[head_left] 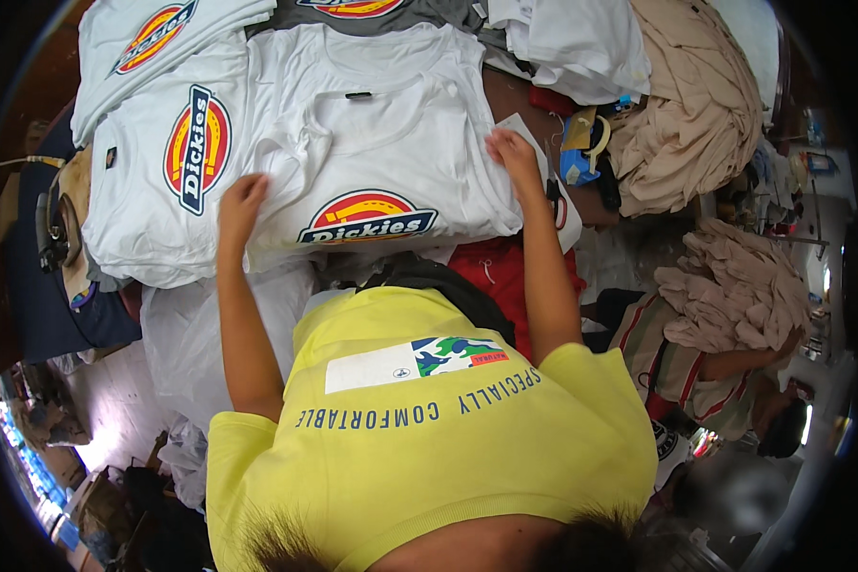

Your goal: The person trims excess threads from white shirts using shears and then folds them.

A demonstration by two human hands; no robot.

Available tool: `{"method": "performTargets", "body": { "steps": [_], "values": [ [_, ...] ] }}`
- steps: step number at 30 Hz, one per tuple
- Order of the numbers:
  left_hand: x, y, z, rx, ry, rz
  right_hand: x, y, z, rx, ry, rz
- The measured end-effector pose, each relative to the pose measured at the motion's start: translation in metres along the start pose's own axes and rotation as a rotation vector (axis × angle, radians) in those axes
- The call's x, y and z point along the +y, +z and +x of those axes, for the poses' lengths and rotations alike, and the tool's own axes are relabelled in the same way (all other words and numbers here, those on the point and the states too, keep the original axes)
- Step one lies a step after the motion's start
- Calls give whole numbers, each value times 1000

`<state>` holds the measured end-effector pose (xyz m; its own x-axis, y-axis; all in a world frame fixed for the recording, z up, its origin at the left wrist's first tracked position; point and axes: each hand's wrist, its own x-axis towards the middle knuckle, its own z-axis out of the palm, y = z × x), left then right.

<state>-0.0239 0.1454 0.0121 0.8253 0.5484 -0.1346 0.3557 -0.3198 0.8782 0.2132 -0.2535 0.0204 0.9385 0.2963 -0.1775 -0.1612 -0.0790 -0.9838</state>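
Both hands flat and unclenched on the white T-shirt [391, 153] atop the bench pile, left hand [241, 202] at its hem, right hand [513, 153] on its side edge; soft, light, floppy, best pinched at edges.

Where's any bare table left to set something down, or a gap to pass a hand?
Almost none. One brown strip of table shows between the white T-shirt under both hands and the folded white pile. Elsewhere it is crowded: the logo shirt stack butts the left side, and beige garments and small clutter fill the right. The left hand and right hand press on the shirt.
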Motion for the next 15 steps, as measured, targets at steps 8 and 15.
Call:
{"method": "performTargets", "body": {
  "steps": [8, 15],
  "values": [
    [50, 76, 60, -250, -414, -839, -20, 48, 93, -26, 479, 297],
    [56, 51, 27, -315, -496, -1562, -11, 62, 68, -107, 515, 10]
  ]
}}
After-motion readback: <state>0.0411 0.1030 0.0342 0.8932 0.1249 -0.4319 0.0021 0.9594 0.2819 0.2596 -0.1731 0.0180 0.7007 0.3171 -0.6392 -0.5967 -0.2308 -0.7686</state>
